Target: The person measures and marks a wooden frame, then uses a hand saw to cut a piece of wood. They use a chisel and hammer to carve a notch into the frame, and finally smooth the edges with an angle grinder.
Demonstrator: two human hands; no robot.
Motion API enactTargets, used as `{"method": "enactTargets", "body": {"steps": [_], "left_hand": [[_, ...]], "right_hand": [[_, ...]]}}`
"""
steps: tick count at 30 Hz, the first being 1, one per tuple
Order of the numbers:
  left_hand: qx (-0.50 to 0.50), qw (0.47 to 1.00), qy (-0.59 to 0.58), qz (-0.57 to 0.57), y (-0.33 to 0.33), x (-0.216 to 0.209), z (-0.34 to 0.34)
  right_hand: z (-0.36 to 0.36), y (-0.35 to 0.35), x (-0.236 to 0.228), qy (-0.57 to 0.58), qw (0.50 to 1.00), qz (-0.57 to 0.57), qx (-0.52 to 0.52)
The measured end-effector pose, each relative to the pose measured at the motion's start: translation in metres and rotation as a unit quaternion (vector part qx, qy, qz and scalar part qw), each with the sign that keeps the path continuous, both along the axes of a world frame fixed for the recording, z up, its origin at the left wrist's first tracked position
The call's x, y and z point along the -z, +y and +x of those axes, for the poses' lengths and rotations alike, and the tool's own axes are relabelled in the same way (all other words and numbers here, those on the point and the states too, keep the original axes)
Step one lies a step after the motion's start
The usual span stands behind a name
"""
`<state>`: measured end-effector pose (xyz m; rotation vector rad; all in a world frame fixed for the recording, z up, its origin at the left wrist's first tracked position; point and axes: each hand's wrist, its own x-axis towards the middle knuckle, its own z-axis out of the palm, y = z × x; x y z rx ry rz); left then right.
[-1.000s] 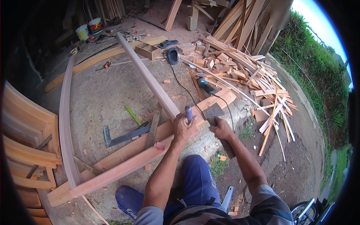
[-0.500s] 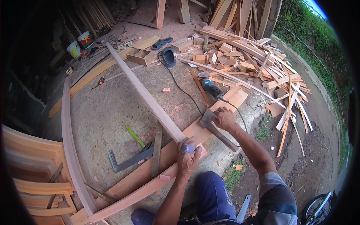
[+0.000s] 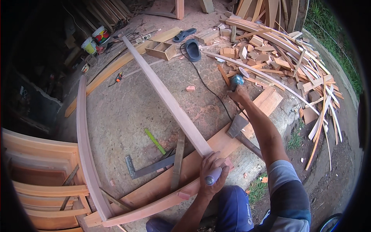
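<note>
My left hand (image 3: 212,170) is closed around a tool with a purple handle (image 3: 213,176), at the near end of a long planed beam (image 3: 166,94); the tool's lower part is hidden. That beam meets a near rail (image 3: 154,208) of a wooden frame. My right arm reaches forward, and my right hand (image 3: 240,94) is wrapped round a teal angle grinder (image 3: 237,80), its disc tilted up. Between my hands and nearer me, a hammer with a broad metal head (image 3: 237,126) and a wooden handle lies on a wide board (image 3: 266,103).
A metal square (image 3: 148,169) and a green strip (image 3: 155,141) lie inside the frame. Offcuts and strips (image 3: 293,63) are heaped at far right. Sandals (image 3: 192,50), a divided wooden box (image 3: 161,50) and a tape measure (image 3: 118,77) sit farther off. The grinder's cord crosses the floor.
My right hand has let go of the hammer, reached forward and taken hold of the angle grinder, which has turned. The left hand keeps its grip on the purple-handled tool. The view has shifted.
</note>
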<state>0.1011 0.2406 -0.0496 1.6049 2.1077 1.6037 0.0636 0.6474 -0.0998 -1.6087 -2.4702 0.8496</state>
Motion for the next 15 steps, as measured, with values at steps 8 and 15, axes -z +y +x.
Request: {"method": "enactTargets", "body": {"steps": [8,15], "left_hand": [[-0.008,1.0,0.012,-0.002,0.0,-0.002,-0.002],[-0.005,0.999,-0.029,-0.023,-0.001,0.01,0.003]], "right_hand": [[-0.039,-0.079,-0.012,0.184,0.964,0.159,-0.109],[0.165,-0.147,-0.024,0.008,0.987,-0.001,-0.159]]}}
